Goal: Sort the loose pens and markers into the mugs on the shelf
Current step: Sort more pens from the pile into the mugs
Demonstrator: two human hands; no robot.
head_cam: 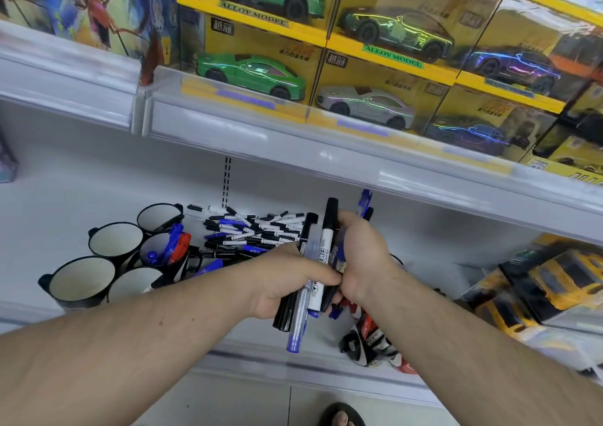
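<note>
- Head view: both hands meet over the white shelf (81,197), in front of the pile (257,230) of loose pens and markers.
- The left hand (284,282) grips a bundle of markers (313,262), thumb across their barrels; caps stick up above the fist, ends hang below.
- The right hand (362,256) curls round more pens (365,202), touching the left hand's bundle.
- The mugs (114,239) stand clustered left of the pile, well left of the hands; one mug (156,249) holds blue and red markers, the others show white insides.
- Boxed toy cars (254,70) fill the shelf above.
</note>
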